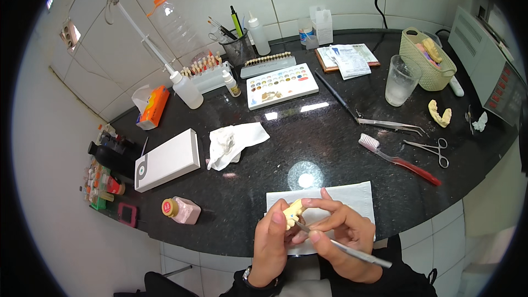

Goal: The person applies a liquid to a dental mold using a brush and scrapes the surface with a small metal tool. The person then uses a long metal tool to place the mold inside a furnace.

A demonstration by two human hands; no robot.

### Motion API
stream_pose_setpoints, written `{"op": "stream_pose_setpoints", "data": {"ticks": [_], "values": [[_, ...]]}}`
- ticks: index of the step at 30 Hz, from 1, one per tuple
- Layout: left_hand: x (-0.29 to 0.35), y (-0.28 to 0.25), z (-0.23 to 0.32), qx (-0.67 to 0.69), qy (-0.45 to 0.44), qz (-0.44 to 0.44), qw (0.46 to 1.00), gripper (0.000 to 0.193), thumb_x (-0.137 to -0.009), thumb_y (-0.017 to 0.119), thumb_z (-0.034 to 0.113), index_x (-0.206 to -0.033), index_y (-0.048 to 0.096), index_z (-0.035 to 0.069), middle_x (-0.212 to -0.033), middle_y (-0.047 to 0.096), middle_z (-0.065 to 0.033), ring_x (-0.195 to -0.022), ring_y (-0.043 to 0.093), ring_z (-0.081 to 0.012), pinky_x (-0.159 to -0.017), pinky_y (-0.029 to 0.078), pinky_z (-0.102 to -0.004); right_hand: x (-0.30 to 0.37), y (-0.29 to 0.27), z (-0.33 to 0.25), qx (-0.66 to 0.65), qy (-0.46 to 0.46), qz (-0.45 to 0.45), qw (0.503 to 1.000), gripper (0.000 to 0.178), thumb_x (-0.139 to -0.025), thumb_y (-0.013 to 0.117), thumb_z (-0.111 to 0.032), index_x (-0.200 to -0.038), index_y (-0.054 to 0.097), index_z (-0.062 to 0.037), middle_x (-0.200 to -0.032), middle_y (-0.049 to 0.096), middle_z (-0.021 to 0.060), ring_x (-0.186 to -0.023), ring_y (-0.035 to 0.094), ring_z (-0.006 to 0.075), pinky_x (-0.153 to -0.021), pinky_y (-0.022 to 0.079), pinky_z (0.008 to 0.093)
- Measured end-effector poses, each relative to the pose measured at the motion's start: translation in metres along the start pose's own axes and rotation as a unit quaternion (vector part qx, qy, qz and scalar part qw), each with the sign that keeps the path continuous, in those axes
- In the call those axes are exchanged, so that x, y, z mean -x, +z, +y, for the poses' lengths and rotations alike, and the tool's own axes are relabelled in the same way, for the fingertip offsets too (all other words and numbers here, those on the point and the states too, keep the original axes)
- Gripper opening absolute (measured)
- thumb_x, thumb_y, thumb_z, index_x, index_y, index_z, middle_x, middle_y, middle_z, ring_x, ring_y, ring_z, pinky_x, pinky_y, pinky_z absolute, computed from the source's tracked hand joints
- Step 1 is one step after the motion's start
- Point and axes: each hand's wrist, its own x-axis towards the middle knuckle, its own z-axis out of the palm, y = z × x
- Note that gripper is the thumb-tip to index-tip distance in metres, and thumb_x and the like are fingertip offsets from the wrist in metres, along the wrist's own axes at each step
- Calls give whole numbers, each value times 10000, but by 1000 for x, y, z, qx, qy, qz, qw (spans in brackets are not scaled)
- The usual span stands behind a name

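Observation:
My left hand [271, 237] is closed on a small pale-yellow dental cast [293, 213] of teeth, with a blue mark on it. It is held up over a white paper sheet [352, 193] at the table's near edge. In my right hand [346, 233] is a slim silver scalpel [360, 254], gripped like a pen. Its narrow tip meets the cast or lies just in front of it; I cannot tell which. My right fingers reach over to the cast's upper end. Part of the cast is hidden by my left fingers.
Left stand a pink bottle [183, 210], a white box [168, 159] and a crumpled tissue [236, 142]. A paint palette [282, 86] lies at the back. Right are a red toothbrush [407, 166], tweezers [391, 125], a hemostat [433, 149], a glass [400, 83] and another cast [438, 115].

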Motion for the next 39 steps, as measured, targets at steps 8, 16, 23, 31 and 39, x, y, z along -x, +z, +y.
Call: {"op": "stream_pose_setpoints", "data": {"ticks": [8,16,23,31,39], "values": [[-2,-1,-4,-187,167,18,968,367,-905,551,341,-755,454,20,-673,439,-56,-605,439,-144,-543,351,-288,-8,-48,-29,303,-55,-47,950,119,-714,733,-96,-777,633,-74,-735,657,40,-804,630,182,-957,394,456],[2,-13,16,-222,110,0,969,381,-927,507,350,-750,471,16,-693,460,-71,-610,429,-172,-558,357,-299,-25,-115,-45,562,-108,150,806,129,-784,644,-33,-912,643,-14,-875,656,130,-845,582,292,-720,455,341],[-2,-17,7,-11,-37,8,999,536,-971,324,497,-753,477,33,-728,430,-8,-636,390,-72,-575,324,-218,-20,-119,-29,518,-73,102,846,156,-780,614,55,-930,627,17,-857,623,131,-733,587,215,-661,452,291],[2,-19,4,-83,20,26,996,474,-978,346,412,-749,523,37,-711,473,12,-636,410,-45,-563,349,-205,-7,-57,-60,347,-63,-72,933,140,-751,655,1,-886,693,10,-731,656,120,-633,615,157,-579,467,231],[-1,-19,1,-93,39,25,995,469,-984,344,388,-752,529,25,-695,466,12,-626,410,-44,-560,355,-203,3,-55,-60,393,7,-90,915,218,-727,668,45,-929,712,-26,-734,673,107,-632,625,153,-553,460,240]]}}
